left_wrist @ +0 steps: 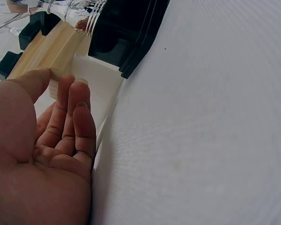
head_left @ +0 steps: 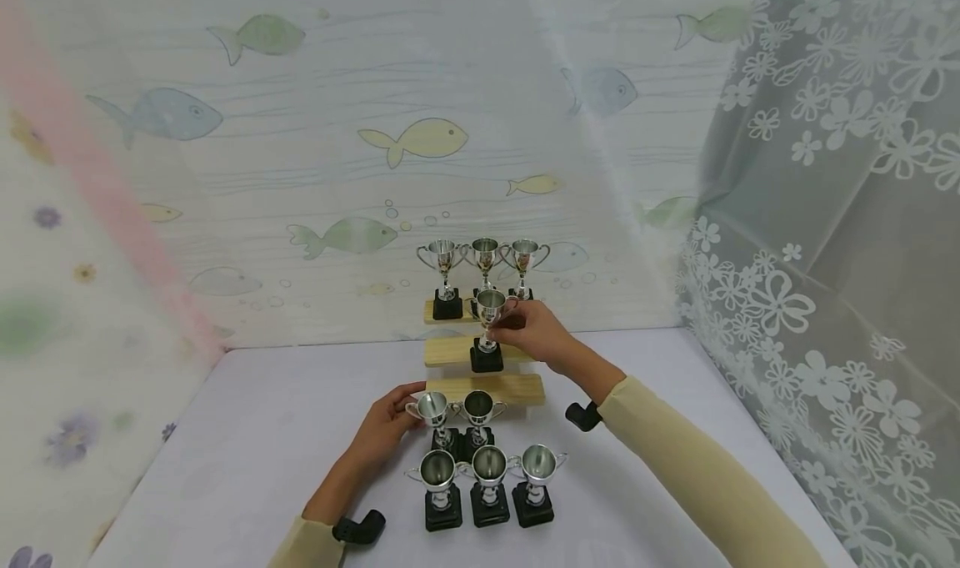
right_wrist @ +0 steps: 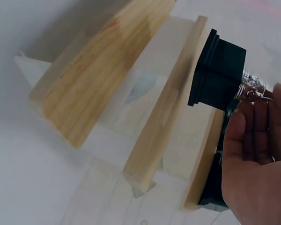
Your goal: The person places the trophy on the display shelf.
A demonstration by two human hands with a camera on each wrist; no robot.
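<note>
My right hand (head_left: 536, 330) pinches a small silver trophy cup (head_left: 491, 305) by its stem, between thumb and fingers. The cup is upright, and its black base (right_wrist: 220, 70) is right at the middle board (right_wrist: 166, 112) of a three-step wooden stand (head_left: 517, 389). My left hand (head_left: 386, 422) is at the left end of the stand's lowest board. In the left wrist view, its thumb and fingertips (left_wrist: 79, 93) pinch the corner of that wooden board (left_wrist: 65, 44). Two trophies (head_left: 478, 414) stand close in front of the lowest board, beside the left hand.
Three trophies (head_left: 444, 259) stand in a row on the top board, partly behind the held one. Nearer, three more trophies (head_left: 490, 472) line up on the white tabletop (head_left: 615, 501). A fish-patterned curtain (head_left: 480, 76) hangs behind, and a lace curtain (head_left: 817, 301) at the right.
</note>
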